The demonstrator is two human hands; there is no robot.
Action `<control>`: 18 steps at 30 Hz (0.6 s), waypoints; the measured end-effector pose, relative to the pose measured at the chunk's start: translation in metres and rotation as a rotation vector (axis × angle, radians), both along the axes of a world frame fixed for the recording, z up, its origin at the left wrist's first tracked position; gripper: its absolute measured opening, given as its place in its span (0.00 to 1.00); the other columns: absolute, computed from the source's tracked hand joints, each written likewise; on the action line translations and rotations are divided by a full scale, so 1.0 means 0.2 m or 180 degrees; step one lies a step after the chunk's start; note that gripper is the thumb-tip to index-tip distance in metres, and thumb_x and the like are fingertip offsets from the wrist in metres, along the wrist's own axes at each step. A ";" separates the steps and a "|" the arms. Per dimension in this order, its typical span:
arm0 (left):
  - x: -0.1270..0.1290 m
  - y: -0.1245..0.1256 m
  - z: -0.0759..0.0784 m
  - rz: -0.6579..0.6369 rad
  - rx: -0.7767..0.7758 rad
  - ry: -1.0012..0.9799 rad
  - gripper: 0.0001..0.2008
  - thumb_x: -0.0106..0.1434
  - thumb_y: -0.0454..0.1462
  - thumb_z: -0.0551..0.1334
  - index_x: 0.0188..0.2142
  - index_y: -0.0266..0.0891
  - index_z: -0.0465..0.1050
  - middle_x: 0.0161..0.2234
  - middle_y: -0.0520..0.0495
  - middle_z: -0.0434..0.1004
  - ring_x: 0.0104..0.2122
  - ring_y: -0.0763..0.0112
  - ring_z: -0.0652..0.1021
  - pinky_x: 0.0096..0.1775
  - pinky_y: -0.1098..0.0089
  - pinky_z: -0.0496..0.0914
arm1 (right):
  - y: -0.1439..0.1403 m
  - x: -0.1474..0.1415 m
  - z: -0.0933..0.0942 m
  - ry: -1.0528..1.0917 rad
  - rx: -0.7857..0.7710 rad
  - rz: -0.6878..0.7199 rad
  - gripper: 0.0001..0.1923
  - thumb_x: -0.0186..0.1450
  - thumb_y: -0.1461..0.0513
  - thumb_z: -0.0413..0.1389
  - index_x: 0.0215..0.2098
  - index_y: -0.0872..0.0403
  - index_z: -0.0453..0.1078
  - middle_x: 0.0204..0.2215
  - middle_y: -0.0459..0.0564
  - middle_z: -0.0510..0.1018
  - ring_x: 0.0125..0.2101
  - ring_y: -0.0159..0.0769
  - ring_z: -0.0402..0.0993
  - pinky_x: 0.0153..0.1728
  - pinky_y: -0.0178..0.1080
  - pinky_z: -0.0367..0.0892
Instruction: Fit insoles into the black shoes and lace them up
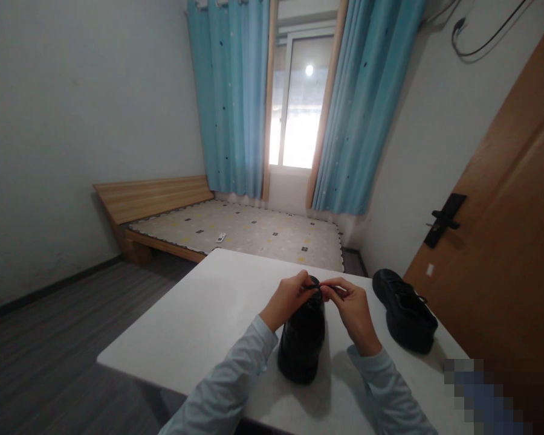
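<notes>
Head view, item 1: black shoe [301,338], glossy, rounded, chunky sole. It stands upright on the white bench [199,320], heel toward the near edge, toe pointing far, roughly at the bench's middle, slightly right.

Item 2: lace [316,286], thin and dark, drawn across the top of the shoe between the two hands. Its ends are too small to trace.

Item 3: left hand [289,297], above the shoe's far-left side, grip closed to a pinch on the lace, fingers curled.

Item 4: right hand [354,311], on the far-right side, grip likewise pinched shut on the lace, fingertips nearly meeting those of the left.

Handling note (a judgement): lace work in hand goes best with even tension on both sides, pinches kept close to the eyelets, and the shoe left flat on the bench so it does not tip.

Item 5: second black shoe [405,311], matching, lying well apart at the right, near the bench's right edge, untouched.

Item 6: wooden door [517,241] at right; bed [240,232] beyond the bench; blue curtains [229,96] flanking a bright window.
</notes>
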State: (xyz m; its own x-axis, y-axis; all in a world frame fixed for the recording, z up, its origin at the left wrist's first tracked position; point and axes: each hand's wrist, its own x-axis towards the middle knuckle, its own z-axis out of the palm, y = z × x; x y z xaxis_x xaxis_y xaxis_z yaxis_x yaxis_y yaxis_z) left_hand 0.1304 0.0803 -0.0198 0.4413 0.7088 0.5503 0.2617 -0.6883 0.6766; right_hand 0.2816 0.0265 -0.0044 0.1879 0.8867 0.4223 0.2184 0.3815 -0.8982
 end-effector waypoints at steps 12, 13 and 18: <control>-0.08 0.10 -0.02 -0.0574 0.0137 0.0399 0.08 0.59 0.35 0.60 0.36 0.41 0.77 0.35 0.46 0.78 0.35 0.69 0.76 0.39 0.71 0.68 | 0.05 0.08 -0.08 0.0330 -0.0751 0.0164 0.23 0.43 0.46 0.64 0.22 0.58 0.71 0.19 0.47 0.73 0.22 0.32 0.70 0.25 0.36 0.67; -0.09 0.10 -0.02 -0.0626 0.0126 0.0401 0.08 0.59 0.35 0.59 0.36 0.41 0.77 0.36 0.46 0.78 0.35 0.70 0.76 0.40 0.71 0.67 | 0.05 0.09 -0.09 0.0324 -0.0790 0.0161 0.23 0.43 0.47 0.65 0.22 0.58 0.71 0.19 0.47 0.73 0.21 0.32 0.70 0.25 0.36 0.67; -0.14 0.12 0.00 -0.0286 0.0072 0.0564 0.04 0.56 0.37 0.63 0.29 0.40 0.77 0.30 0.48 0.76 0.29 0.72 0.73 0.37 0.72 0.67 | 0.05 0.18 -0.10 0.0269 -0.0827 0.0141 0.19 0.46 0.50 0.65 0.23 0.59 0.73 0.21 0.48 0.74 0.24 0.32 0.71 0.26 0.35 0.68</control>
